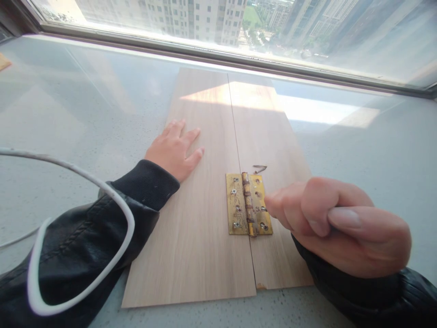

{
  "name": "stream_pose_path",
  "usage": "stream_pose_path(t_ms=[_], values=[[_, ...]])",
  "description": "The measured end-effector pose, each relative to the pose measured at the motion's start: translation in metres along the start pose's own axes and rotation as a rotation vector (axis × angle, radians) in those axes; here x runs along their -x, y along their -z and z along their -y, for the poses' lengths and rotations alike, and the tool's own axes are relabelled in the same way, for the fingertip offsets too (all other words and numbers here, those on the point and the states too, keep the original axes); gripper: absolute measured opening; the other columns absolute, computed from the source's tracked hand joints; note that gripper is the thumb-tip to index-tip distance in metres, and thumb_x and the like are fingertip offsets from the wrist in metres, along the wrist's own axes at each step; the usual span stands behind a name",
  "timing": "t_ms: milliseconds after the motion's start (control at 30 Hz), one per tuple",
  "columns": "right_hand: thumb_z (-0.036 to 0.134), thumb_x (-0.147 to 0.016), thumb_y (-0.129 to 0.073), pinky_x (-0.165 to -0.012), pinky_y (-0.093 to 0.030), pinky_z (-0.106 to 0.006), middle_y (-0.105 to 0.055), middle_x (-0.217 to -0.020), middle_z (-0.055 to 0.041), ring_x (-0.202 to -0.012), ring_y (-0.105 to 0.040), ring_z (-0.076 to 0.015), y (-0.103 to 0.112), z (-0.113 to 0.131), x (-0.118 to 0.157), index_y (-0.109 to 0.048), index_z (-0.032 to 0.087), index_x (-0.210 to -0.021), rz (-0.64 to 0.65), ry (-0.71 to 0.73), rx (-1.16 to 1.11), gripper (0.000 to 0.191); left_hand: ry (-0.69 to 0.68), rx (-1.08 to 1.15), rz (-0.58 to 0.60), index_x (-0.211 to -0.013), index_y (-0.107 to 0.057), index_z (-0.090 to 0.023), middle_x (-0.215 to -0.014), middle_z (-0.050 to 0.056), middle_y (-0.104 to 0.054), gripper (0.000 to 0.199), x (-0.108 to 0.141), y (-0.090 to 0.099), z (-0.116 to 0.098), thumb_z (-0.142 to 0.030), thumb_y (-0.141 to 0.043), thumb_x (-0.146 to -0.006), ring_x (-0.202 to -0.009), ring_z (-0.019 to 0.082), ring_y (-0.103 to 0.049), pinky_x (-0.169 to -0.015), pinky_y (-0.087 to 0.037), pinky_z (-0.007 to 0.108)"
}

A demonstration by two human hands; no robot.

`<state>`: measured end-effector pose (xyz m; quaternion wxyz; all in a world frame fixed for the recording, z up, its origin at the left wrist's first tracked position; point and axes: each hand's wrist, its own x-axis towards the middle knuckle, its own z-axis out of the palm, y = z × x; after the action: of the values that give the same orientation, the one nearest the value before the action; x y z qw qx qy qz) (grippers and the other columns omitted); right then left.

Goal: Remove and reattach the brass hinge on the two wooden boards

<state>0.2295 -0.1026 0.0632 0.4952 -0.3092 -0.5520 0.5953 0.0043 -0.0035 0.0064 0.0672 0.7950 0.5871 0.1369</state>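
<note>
Brass butt hinge (249, 205): at nine o'clock from right hand (336, 223)
Right hand: balled tight; cannot tell if it holds anything
Left hand (175, 152): fingers spread, gripping nothing, on wood-grain board (191, 237)
Loose screws (261, 170): hinge's one o'clock

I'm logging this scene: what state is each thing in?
Left board: lying flat.
Right board: lying flat, near edge chipped.
Hinge: opened flat across both boards, stained.
Metal pieces: lying loose beyond the hinge.
White cable: bent into a loop.
Window: open or shut, unclear.
Left grip: open, spread on left board.
Right grip: curled shut beside hinge; contents, if any, hidden.
</note>
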Motion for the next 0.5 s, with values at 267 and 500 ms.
stream_pose_path(t_ms=[267,500], values=[[0.03,-0.081,-0.057,-0.048,-0.031,-0.03,-0.039,-0.056,0.0043,-0.05,-0.036,-0.0123,0.003,-0.005,0.004,-0.054,0.023,-0.076,-0.029,0.061,0.027,0.009,-0.005,-0.002,-0.001,-0.137,-0.05,-0.013,-0.147,0.019,-0.038,0.054,0.0,0.0,0.001,-0.04,-0.042,-0.091,-0.138,0.032,-0.034,-0.114,-0.027,0.047],[0.023,-0.088,-0.052,-0.065,-0.042,-0.039,-0.057,-0.069,-0.0013,-0.065,-0.053,-0.0172,-0.009,-0.016,0.018,-0.067,0.022,-0.094,-0.305,0.162,0.125,0.016,-0.008,-0.006,-0.002,-0.137,-0.05,-0.013,-0.147,0.018,-0.039,0.054,-0.001,-0.001,0.001,-0.041,-0.042,-0.091,-0.138,0.032,-0.034,-0.114,-0.028,0.046]])
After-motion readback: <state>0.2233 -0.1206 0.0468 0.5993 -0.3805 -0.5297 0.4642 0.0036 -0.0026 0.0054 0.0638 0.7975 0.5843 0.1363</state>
